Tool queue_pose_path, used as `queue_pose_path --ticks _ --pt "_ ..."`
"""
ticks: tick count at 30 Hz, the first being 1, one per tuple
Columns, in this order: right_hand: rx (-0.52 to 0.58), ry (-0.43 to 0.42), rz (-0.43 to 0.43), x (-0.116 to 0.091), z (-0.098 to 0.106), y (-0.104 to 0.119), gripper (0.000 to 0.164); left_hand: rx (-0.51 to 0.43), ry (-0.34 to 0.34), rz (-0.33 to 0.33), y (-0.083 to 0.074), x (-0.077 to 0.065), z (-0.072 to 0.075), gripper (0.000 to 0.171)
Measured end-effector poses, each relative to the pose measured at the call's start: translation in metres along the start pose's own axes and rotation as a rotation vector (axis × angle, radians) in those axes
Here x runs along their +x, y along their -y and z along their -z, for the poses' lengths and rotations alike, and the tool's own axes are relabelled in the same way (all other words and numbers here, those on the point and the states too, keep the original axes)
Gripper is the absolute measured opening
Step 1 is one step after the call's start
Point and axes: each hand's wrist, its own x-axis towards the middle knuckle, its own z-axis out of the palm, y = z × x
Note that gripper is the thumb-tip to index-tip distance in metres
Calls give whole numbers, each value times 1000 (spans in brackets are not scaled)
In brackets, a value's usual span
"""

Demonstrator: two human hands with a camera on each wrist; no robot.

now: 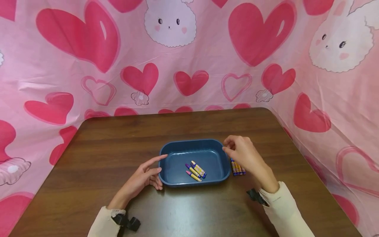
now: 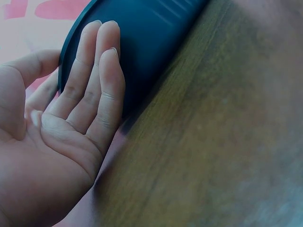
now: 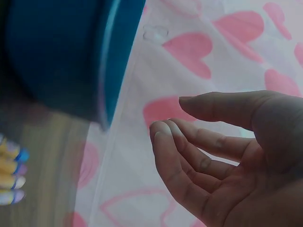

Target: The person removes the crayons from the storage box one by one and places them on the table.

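Note:
A dark blue rectangular tray (image 1: 177, 161) stands on the wooden table. Several crayons (image 1: 198, 169) with mostly yellow wrappers lie inside it, towards its front. At the tray's left end is my left hand (image 1: 139, 180), index finger over the rim and the other fingers along the outer wall. Its fingers look relaxed in the left wrist view. My right hand (image 1: 245, 154) hovers beside the tray's back right corner, fingers loosely bent, with nothing between thumb and fingertips in the right wrist view. Just below it, a row of crayons (image 1: 238, 168) lies against the tray's right side.
The wooden table (image 1: 118, 141) extends to the left, behind and in front of the tray. A pink cloth (image 1: 165, 56) with hearts and rabbits hangs along the table's back and sides. Dark straps with small devices (image 1: 127, 221) sit at both sleeve cuffs.

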Motion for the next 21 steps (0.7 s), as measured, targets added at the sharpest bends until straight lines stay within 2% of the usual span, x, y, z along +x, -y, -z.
queue_pose_path --ticks 7,13,21 --pt "11 42 47 15 -14 28 15 3 13 -18 2 0 0 54" --pt "49 99 27 21 -34 36 16 -1 16 -19 1 2 0 55" --pt "1 297 18 24 -72 32 19 4 21 -20 1 0 0 52"
